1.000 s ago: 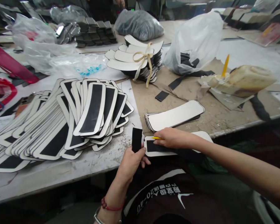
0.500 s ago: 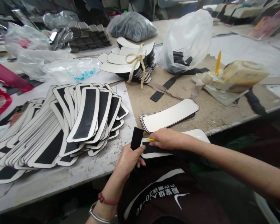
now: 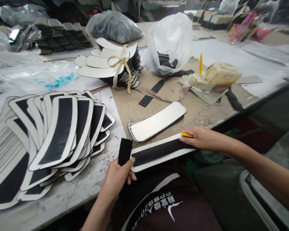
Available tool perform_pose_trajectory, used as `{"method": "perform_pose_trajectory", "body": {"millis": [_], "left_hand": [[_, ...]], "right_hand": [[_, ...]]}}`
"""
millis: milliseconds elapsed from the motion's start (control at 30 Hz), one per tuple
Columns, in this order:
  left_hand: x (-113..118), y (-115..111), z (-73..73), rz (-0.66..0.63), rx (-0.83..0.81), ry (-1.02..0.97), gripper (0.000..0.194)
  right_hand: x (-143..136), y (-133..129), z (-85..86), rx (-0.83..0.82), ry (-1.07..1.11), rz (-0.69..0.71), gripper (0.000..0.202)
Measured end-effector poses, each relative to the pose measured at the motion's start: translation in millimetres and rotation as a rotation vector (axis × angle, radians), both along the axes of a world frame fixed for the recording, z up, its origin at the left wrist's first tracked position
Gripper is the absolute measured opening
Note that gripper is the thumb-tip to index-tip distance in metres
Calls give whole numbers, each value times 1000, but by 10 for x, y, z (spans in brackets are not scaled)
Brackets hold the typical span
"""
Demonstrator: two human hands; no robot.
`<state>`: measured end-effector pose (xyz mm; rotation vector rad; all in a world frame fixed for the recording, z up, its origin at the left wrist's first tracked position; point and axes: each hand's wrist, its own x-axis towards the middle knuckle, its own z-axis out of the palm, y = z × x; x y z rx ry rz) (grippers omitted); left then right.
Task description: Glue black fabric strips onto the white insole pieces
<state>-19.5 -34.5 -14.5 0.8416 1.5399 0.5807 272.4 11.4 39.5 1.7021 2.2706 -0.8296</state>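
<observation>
A curved white panel with a long black strip along its middle lies at the table's front edge. My left hand is closed on the panel's left end, thumb on top. A short black strip piece stands up from the same hand. Near the panel's right end, my right hand is closed around a thin yellow stick and rests on the black strip. Its fingertips are partly hidden. Just behind lies a small stack of plain white panels.
Many black-and-white panels are fanned out at the left. Behind are a tied bundle of panels, a clear plastic bag with black pieces, and a stained yellowish container beside an upright yellow stick. Black scraps lie mid-table.
My right hand has slid right along the panel, from near its left end to near its right end, uncovering the long black strip. My left hand keeps its hold. The view has shifted right.
</observation>
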Motion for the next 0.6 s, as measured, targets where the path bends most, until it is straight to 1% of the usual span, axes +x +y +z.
{"method": "perform_pose_trajectory", "body": {"millis": [100, 233, 367, 600], "left_hand": [[-3, -12, -19, -12, 8, 31, 28], [12, -25, -37, -3, 12, 88, 30], [40, -36, -28, 8, 11, 136, 32], [62, -32, -2, 0, -10, 190, 37]], "right_hand": [[35, -36, -118, 71, -88, -61, 30], [-34, -50, -224, 85, -206, -99, 31], [-52, -36, -269, 80, -195, -98, 28], [-5, -22, -340, 78, -160, -103, 29]]}}
